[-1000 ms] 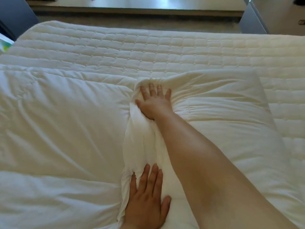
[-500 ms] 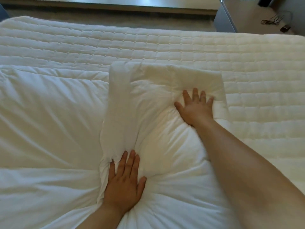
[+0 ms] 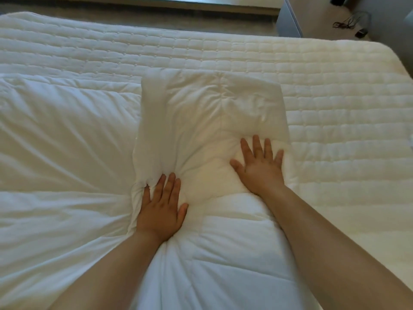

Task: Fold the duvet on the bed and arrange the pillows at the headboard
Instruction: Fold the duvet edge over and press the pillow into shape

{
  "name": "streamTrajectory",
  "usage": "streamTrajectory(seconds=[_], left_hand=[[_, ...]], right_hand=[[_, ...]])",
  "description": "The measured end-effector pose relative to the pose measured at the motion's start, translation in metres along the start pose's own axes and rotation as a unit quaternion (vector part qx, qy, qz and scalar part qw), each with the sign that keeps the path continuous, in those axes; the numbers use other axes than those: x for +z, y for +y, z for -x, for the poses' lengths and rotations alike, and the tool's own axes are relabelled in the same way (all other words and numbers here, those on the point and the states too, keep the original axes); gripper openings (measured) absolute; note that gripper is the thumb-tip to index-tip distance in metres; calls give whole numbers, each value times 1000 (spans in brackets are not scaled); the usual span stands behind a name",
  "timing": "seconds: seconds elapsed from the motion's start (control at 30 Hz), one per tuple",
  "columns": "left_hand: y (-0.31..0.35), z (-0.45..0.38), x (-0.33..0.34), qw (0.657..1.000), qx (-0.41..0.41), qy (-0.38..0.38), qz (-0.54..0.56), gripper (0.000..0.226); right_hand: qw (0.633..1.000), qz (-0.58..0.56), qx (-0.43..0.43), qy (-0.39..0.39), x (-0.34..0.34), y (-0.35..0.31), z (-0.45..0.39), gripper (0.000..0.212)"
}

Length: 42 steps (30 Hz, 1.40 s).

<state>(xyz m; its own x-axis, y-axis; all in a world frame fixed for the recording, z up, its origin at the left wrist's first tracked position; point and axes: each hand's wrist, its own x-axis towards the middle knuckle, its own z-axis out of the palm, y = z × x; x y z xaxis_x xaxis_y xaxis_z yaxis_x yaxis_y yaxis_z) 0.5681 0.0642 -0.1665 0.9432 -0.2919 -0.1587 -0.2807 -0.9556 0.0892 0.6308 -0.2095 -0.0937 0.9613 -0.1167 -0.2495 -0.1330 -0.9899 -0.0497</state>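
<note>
Right hand [image 3: 260, 166] drawn back from upper centre toward mid-frame, fingers spread flat on folded white padded duvet [image 3: 207, 121] over quilted cream mattress [image 3: 335, 86]. Left hand [image 3: 162, 209] unmoved at lower centre, fingers wide, pressing bunched fabric.

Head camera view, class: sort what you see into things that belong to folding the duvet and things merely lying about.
Belongs to the job:
duvet
folded duvet section
left hand, flat on the duvet
right hand, flat on the fold
quilted mattress pad

Just lying about:
grey cabinet
tangled black cables on the floor
</note>
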Motion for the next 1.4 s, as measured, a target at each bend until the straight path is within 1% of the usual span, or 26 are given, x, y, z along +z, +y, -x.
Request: streamTrajectory(seconds=[0.1, 0.13, 0.17, 0.23, 0.3, 0.33, 0.4, 0.43, 0.53, 0.6, 0.63, 0.67, 0.73, 0.83, 0.87, 0.93, 1.0, 1.03, 1.1, 1.2, 1.23, 1.3, 1.4], left_hand=[[0, 5, -2, 1000, 4, -1, 1, 72], [1, 5, -3, 1000, 4, 0, -2, 72], [2, 5, -4, 1000, 4, -1, -4, 72], [7, 8, -10, 1000, 5, -14, -1, 74], [8, 13, -22, 999, -7, -38, -9, 82], [8, 16, -29, 999, -14, -48, -7, 86], [7, 23, -49, 996, -18, -83, 14, 87], [8, 28, -61, 994, -15, -100, 27, 83], [6, 47, -92, 988, 1, -124, 91, 68], [1, 65, -103, 986, 9, -123, 109, 66], [-2, 75, -105, 986, 11, -126, 104, 66], [-4, 85, -107, 987, 10, -129, 97, 67], [-7, 104, -106, 988, -4, -133, 79, 67], [-9, 127, -108, 990, -28, -122, 63, 70], [-10, 133, -109, 989, -39, -121, 73, 68], [-12, 143, -111, 985, -57, -120, 107, 62], [-16, 152, -114, 983, -59, -123, 124, 60], [-20, 157, -115, 983, -57, -129, 121, 60], [-29, 165, -115, 984, -44, -141, 97, 61], [-48, 176, -118, 987, -18, -145, 73, 61], [-53, 177, -118, 987, -14, -138, 75, 60], [-78, 181, -122, 989, -16, -123, 87, 58], [-127, 181, -126, 992, -33, -86, 90, 61]], right_hand=[[999, -7, 6, 32, 0, 2, 60, 77], [1000, 3, 8, 24, 9, 2, 82, 78], [1000, 12, 5, -3, 19, 2, 94, 79], [998, 16, 7, -63, 31, 7, 94, 79], [994, -13, 16, -103, 19, 8, 80, 79], [994, -22, 18, -110, 7, 6, 80, 79], [995, -34, 5, -94, -15, -3, 110, 78], [996, -36, -9, -81, -20, -8, 135, 79], [996, -34, -75, -25, -3, -41, 234, 89], [994, -40, -98, -29, 25, -62, 281, 77], [993, -36, -101, -40, 37, -70, 293, 74], [993, -25, -102, -45, 51, -77, 298, 74], [994, -11, -104, -28, 67, -82, 295, 76], [995, -32, -93, -11, 54, -92, 291, 77], [993, -46, -108, -11, 44, -99, 297, 76], [984, -67, -166, -15, 32, -117, 316, 73], [974, -47, -221, -23, 37, -135, 332, 70], [974, -24, -223, -37, 44, -141, 336, 70], [978, 1, -201, -55, 58, -149, 336, 70], [983, -19, -174, -61, 54, -158, 328, 60], [984, -41, -169, -49, 47, -158, 325, 53], [982, -92, -164, -1, 27, -174, 315, 44], [978, -120, -154, 77, 2, -215, 288, 49]])
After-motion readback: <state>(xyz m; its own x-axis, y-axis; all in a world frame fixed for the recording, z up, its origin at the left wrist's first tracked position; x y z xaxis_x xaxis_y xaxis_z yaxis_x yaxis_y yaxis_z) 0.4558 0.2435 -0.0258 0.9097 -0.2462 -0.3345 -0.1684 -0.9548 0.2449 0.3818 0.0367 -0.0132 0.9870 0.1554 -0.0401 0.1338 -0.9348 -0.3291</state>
